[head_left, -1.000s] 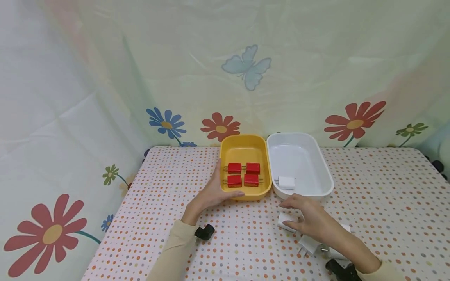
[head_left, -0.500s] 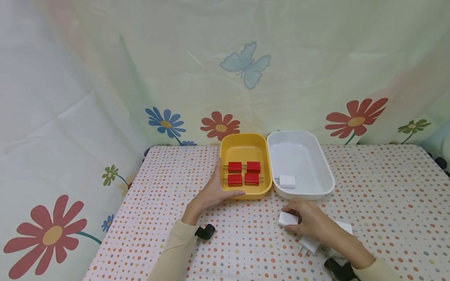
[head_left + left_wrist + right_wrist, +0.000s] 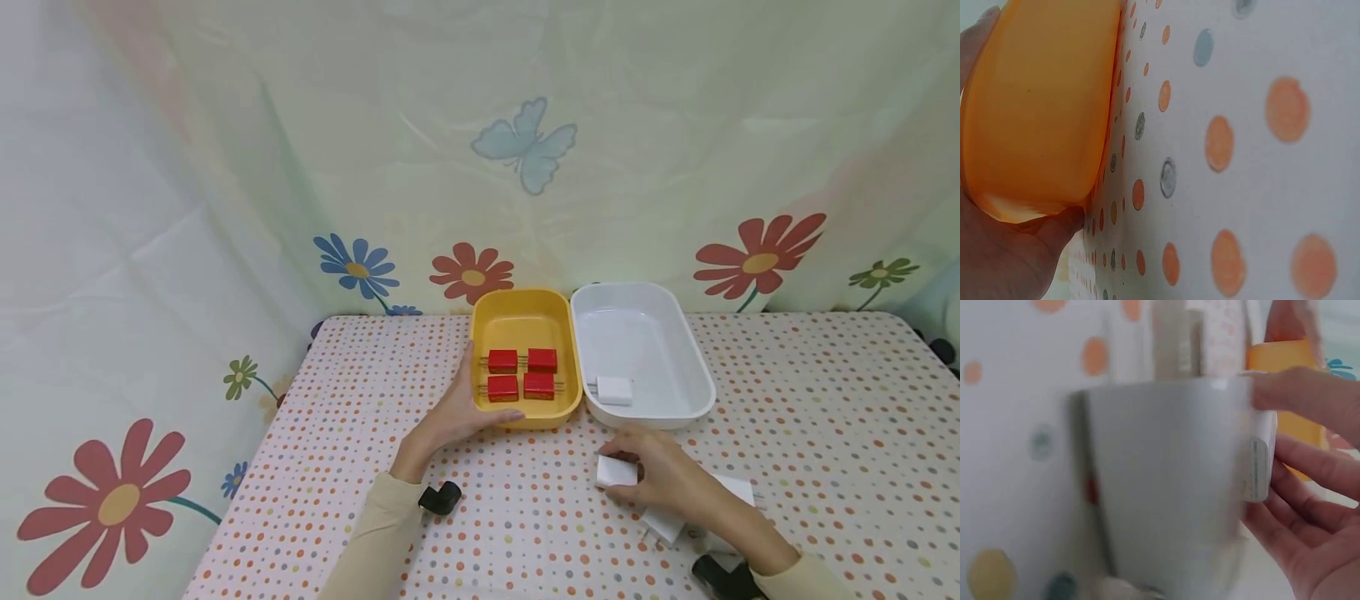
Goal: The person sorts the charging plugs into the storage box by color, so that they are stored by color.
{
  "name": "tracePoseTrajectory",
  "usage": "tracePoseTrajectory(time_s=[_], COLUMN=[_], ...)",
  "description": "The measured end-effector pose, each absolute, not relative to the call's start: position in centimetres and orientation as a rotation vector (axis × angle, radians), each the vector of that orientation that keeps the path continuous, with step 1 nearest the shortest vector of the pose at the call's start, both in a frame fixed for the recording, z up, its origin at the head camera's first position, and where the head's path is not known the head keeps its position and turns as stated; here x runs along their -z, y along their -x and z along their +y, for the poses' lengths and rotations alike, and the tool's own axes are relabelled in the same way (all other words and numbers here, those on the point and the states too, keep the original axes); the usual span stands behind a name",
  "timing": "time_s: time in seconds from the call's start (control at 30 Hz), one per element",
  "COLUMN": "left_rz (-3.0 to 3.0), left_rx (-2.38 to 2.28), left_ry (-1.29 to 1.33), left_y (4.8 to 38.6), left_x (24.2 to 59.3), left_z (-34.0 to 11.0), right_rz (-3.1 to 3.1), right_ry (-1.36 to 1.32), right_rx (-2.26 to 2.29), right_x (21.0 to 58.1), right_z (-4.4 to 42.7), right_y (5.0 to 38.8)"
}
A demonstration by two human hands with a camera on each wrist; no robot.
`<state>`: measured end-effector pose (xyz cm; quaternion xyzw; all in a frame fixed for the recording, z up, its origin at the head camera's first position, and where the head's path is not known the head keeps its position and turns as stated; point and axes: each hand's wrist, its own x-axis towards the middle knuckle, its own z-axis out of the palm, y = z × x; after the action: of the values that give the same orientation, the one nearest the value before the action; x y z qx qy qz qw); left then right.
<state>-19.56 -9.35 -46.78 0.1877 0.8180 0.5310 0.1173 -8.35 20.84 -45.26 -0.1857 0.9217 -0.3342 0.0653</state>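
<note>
My left hand grips the near left corner of a yellow tray, its thumb along the front wall and its fingers along the left side. Several red plug chargers lie in two rows inside that tray. Just in front of a white tray, my right hand pinches a white plug charger between thumb and fingers at table level. Another white charger lies in the white tray's near left corner. In the right wrist view a blurred white charger hides part of the hand's work.
More white chargers lie under and beside the right forearm, partly hidden, with metal prongs showing. The trays stand side by side near the back edge of the dotted tablecloth. A flowered curtain hangs behind.
My right hand came down over the white charger in front of the white tray and its fingers closed on it. The left hand stayed on the yellow tray.
</note>
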Motion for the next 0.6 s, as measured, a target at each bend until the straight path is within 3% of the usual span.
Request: tracePoseTrajectory(time_s=[0.33, 0.6], left_rz=[2.407, 2.416], left_rx=[-1.531, -1.533], left_ry=[-0.557, -0.556], left_y=[19.6, 19.5], left_x=[47.0, 46.9], left_z=[-9.4, -9.4], right_rz=[2.876, 3.07], right_ry=[0.675, 0.645], right_rx=[0.963, 0.894], right_x=[40.8, 37.9], right_z=[22.9, 26.5], right_y=[8.3, 11.3])
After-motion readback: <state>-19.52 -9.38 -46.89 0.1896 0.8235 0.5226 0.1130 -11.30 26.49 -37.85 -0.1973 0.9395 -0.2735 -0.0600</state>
